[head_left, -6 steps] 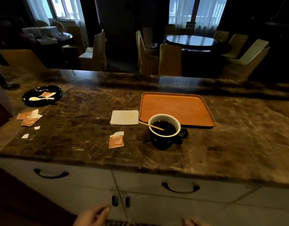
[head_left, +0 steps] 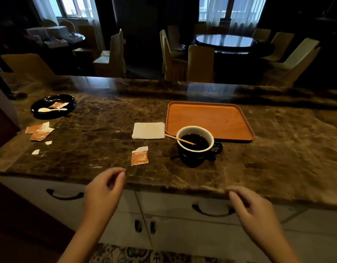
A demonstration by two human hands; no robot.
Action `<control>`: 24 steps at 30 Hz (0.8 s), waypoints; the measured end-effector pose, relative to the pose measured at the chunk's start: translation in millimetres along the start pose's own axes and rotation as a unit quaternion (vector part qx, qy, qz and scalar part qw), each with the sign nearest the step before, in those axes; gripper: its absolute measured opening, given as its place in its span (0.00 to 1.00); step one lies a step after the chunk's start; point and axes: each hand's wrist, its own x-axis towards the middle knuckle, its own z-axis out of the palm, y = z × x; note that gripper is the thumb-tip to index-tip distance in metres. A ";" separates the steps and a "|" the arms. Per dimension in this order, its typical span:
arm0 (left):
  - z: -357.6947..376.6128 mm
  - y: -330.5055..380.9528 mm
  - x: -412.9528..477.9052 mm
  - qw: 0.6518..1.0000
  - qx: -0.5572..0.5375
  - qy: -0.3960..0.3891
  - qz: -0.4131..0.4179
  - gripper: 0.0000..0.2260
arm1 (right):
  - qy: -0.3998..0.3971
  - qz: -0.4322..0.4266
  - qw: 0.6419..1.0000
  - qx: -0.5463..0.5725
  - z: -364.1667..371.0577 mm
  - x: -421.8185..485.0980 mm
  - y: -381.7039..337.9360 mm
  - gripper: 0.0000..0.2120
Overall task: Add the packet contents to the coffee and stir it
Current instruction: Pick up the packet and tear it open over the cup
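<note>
A dark cup [head_left: 196,156] with a white inner rim holds black coffee and stands on the marble counter [head_left: 99,133]. A thin wooden stirrer [head_left: 180,139] leans in it, its end sticking out to the left. An orange packet [head_left: 139,156] with a torn white top lies flat to the left of the cup. My left hand [head_left: 104,190] hovers at the counter's front edge just below the packet, fingers loosely curled and holding nothing. My right hand [head_left: 253,207] hangs at the front edge below and right of the cup, empty, fingers apart.
An orange wooden tray [head_left: 209,118] lies behind the cup, a folded white napkin [head_left: 148,130] to its left. A black dish [head_left: 53,105] with a white spoon and a packet sits at the far left, with torn packets [head_left: 39,131] and scraps nearby. White drawers are below the counter.
Both hands have risen from the bottom edge of the view to the counter's front edge. Nothing on the counter has moved.
</note>
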 end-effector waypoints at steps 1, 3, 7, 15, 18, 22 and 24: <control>5.7 3.1 9.4 0.999 0.026 0.010 0.016 0.08 | 0.023 -0.032 0.999 -0.034 0.9 5.5 -4.8 0.07; 21.8 4.8 31.2 0.994 0.103 0.007 0.017 0.13 | 0.062 -0.061 0.992 -0.088 4.2 25.7 -3.9 0.11; 51.6 6.2 54.9 0.966 0.244 -0.061 -0.062 0.25 | 0.000 -0.011 0.986 -0.169 32.9 46.5 1.3 0.24; 66.7 8.7 68.5 0.983 0.155 -0.069 -0.073 0.22 | 0.012 -0.036 0.965 -0.258 60.4 43.4 22.6 0.29; 67.6 8.5 64.6 0.995 0.052 -0.058 -0.066 0.22 | 0.008 -0.043 0.961 -0.272 60.6 43.8 23.2 0.29; 63.9 16.8 49.1 0.991 -0.089 -0.057 -0.076 0.14 | 0.007 -0.049 0.960 -0.275 61.2 42.7 25.8 0.29; 60.1 24.5 39.3 0.979 -0.161 -0.060 -0.106 0.10 | -0.001 -0.055 0.957 -0.285 61.2 42.4 26.8 0.32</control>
